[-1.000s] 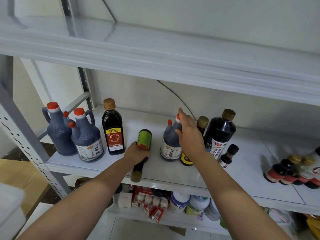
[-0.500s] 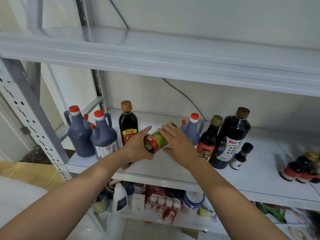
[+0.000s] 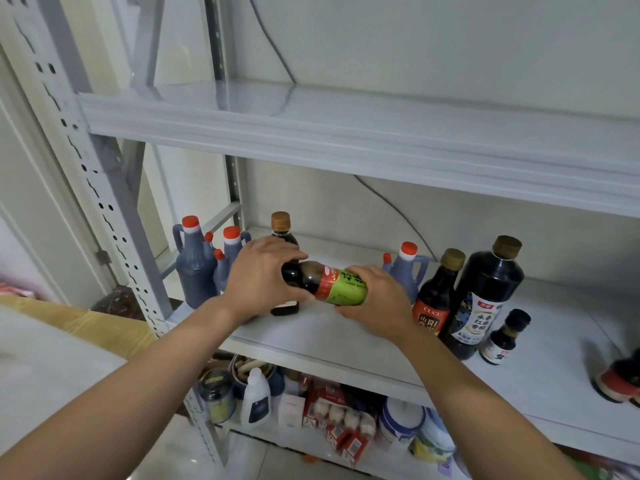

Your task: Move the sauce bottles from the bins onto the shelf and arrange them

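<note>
Grip, left hand [image 3: 263, 275]: closed over the neck end of the green-label bottle [image 3: 332, 284], fingers curled across its dark shoulder.
Grip, right hand [image 3: 375, 299]: closed round the base end of the same bottle, fingers wrapped round from the far side.
Bottle position: held on its side between both hands, above the front-left part of the shelf [image 3: 346, 341]; judged not yet set down.
Placed, left end: blue jugs [image 3: 194, 268] with red caps stand grouped at the left edge; a brown-cap bottle [image 3: 281, 226] stands just beside them.
Placed, middle: a single blue jug [image 3: 408, 268] stands toward the back edge. The CUCU bottle [image 3: 438, 292] and the tall dark bottle [image 3: 485, 299] stand side by side, with a small dark bottle [image 3: 505, 337] nearer the front edge.
Placed, right end: more bottles [image 3: 620, 379] stand at the right edge.
Progress, judged: well advanced, as several bottles are upright on the shelf.
Remaining, judged: stand the held bottle upright in the gap between the brown-cap bottle and the single jug, then even out the groups.
Bins: not in view, so the remaining stock cannot be told.
Hidden: the left hand covers the held bottle's cap and most of the brown-cap bottle's body. The right wrist covers part of the CUCU label.
Cut off: the frame border crops the right-end bottles.
Hard to make out: the goods on the lower shelf [image 3: 329, 410] are small and blurred, and their types are uncertain.
</note>
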